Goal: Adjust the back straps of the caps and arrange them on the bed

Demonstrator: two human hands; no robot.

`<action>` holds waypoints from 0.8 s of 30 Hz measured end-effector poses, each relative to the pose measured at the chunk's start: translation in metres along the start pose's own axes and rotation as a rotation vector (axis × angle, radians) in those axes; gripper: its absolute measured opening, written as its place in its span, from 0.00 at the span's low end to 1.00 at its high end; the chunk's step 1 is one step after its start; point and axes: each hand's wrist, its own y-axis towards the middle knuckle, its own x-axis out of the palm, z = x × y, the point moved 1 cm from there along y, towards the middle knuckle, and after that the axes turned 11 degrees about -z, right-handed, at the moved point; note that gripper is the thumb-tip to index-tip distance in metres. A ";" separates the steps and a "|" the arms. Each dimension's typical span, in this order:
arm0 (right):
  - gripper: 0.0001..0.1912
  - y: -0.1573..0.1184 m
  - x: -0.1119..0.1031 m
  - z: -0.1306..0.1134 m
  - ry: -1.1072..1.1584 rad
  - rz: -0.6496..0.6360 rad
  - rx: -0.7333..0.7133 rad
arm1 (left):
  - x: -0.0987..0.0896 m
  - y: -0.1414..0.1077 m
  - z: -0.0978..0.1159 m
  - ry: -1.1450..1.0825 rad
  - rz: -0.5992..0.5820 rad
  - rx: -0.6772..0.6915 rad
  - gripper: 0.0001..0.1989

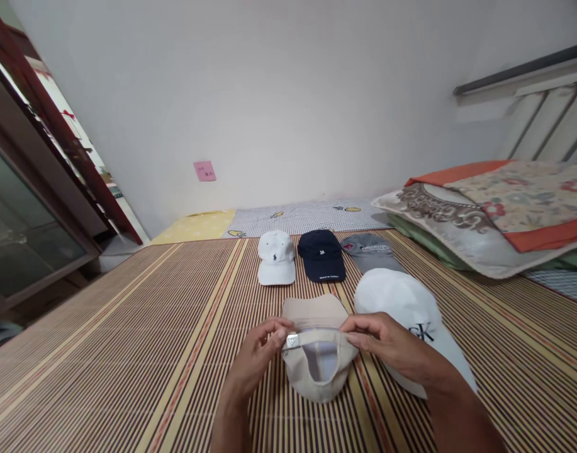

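Note:
A beige baseball cap (316, 371) is between my hands, its back strap and opening facing me and its brim pointing away. My left hand (256, 352) pinches the strap end beside the metal buckle (292, 341). With thumb and fingers, my right hand (387, 343) grips the opposite side of the strap. A larger white cap with black letters (396, 296) lies partly behind my right forearm. Farther off, a white cap with a small dark emblem (275, 255), a navy cap (321, 255) and a grey cap (370, 250) sit in a row.
A striped bamboo mat (128, 352) covers the surface. Pillows and folded bedding (481, 220) are piled at the right. Checked cloth (297, 217) runs along the wall, which bears a pink note (204, 171). A glass-fronted cabinet (24, 233) stands at the left.

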 end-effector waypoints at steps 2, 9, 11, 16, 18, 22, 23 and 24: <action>0.14 0.001 0.001 0.000 0.022 -0.001 0.003 | -0.002 -0.002 0.003 0.035 -0.042 0.004 0.19; 0.12 0.003 0.004 0.000 0.050 0.028 0.014 | 0.000 -0.002 -0.004 -0.071 -0.141 -0.007 0.19; 0.12 0.003 0.004 0.000 0.048 0.043 0.026 | 0.001 -0.002 -0.007 -0.085 -0.142 -0.012 0.20; 0.12 0.005 0.004 0.001 0.039 0.066 0.056 | 0.003 -0.001 -0.006 -0.157 -0.139 -0.010 0.20; 0.12 0.005 0.004 0.002 0.037 0.067 0.054 | 0.003 -0.001 -0.004 -0.166 -0.138 -0.005 0.20; 0.13 0.005 0.004 0.003 0.037 0.075 0.060 | 0.004 -0.003 -0.003 -0.196 -0.157 -0.012 0.21; 0.13 0.006 0.004 0.002 0.043 0.076 0.063 | 0.004 -0.004 -0.004 -0.203 -0.157 -0.017 0.20; 0.13 0.006 0.005 0.002 0.054 0.076 0.066 | 0.004 -0.004 -0.004 -0.205 -0.153 -0.021 0.20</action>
